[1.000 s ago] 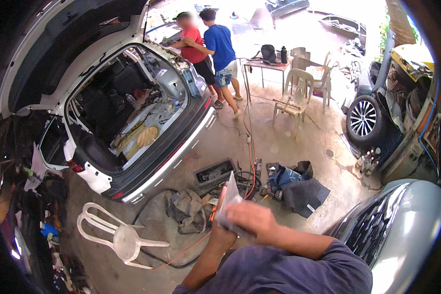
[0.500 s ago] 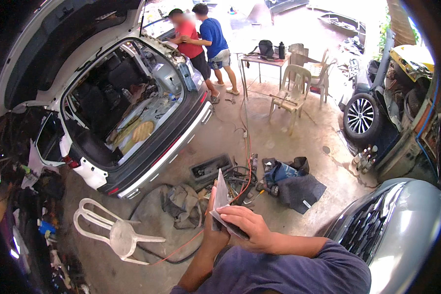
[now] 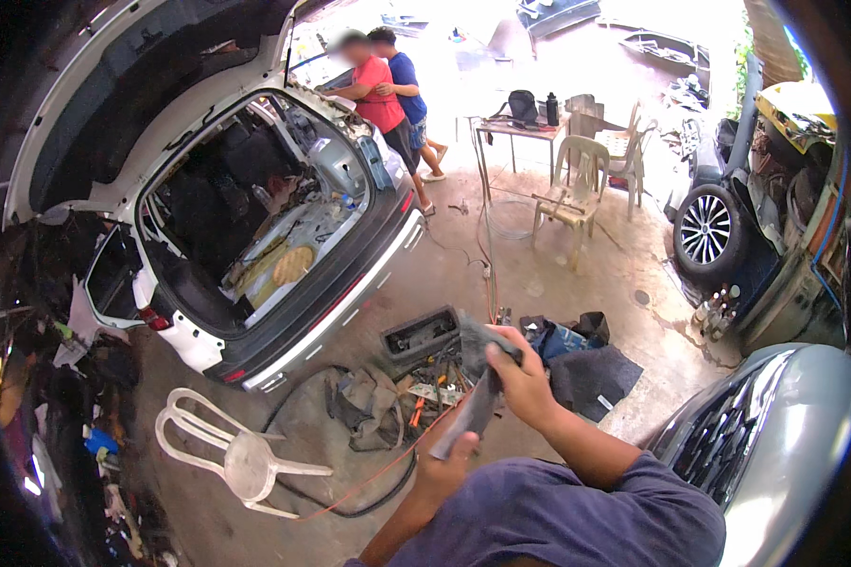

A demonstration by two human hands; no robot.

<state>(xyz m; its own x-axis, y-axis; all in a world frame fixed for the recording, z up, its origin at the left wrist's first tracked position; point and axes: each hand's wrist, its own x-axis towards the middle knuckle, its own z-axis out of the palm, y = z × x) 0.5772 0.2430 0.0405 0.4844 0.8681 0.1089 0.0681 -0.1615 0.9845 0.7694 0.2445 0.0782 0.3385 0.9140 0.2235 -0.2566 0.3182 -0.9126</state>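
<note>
A thin, bent grey sheet (image 3: 479, 406), which looks like sandpaper, is held in front of my chest. My left hand (image 3: 444, 471) is closed on its lower end, the thumb lying along the near edge. My right hand (image 3: 528, 380) grips the upper part, thumb on the near face and fingers wrapped behind. The left fingers are mostly hidden by the hand itself. Beyond the sheet, on the floor, are a dark open tray (image 3: 420, 337) and a pile of hand tools (image 3: 444, 378). An orange-handled tool (image 3: 417, 412) lies to the left of the sheet.
A white car (image 3: 350, 312) with its tailgate up stands at left. A white plastic chair (image 3: 251, 468) is near it. A grey car front (image 3: 785, 425) is close on my right. Two people (image 3: 380, 90) stand by the white car. A table (image 3: 525, 128), chairs and a wheel (image 3: 707, 230) are farther off.
My right hand has moved up and right to the sheet's upper part; the sheet has turned and is bent differently. My left hand is lower. The view has shifted slightly; the two people stand closer together.
</note>
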